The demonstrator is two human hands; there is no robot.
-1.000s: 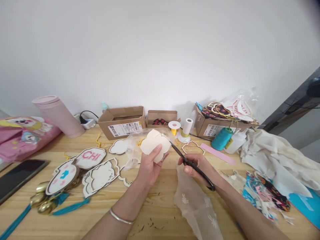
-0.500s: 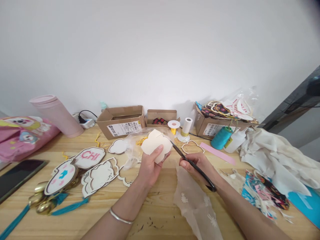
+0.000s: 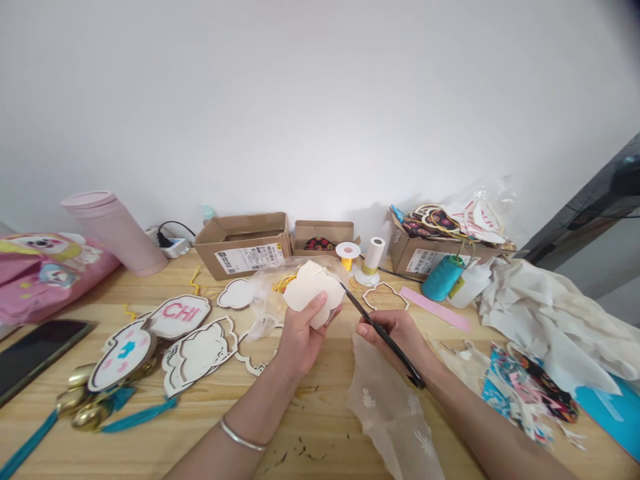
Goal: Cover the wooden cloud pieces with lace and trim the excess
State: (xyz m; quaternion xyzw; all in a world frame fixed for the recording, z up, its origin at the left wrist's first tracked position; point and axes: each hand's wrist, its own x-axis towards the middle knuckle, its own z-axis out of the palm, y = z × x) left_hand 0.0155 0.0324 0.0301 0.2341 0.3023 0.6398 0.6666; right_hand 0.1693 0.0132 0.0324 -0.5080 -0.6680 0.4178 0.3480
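**Left hand [image 3: 303,337] grips cream cloud-shaped piece [image 3: 313,293]; right hand [image 3: 395,340] closed on black scissors [image 3: 385,339].**
Left to right on wooden table [image 3: 150,440]: pink printed bag [image 3: 50,273], phone [image 3: 37,357], brass bells [image 3: 80,400] with teal tassels [image 3: 137,419], wooden cloud plaques [image 3: 177,317], one lettered CHI. Piece held up in front of clear plastic bag [image 3: 263,300], scissor tip just beside its right edge, blades open or shut can't tell. Sheer embroidered fabric [image 3: 390,413] under right hand; pink strip [image 3: 434,309], teal thread cone [image 3: 443,278], fabric scraps [image 3: 525,390] further right.
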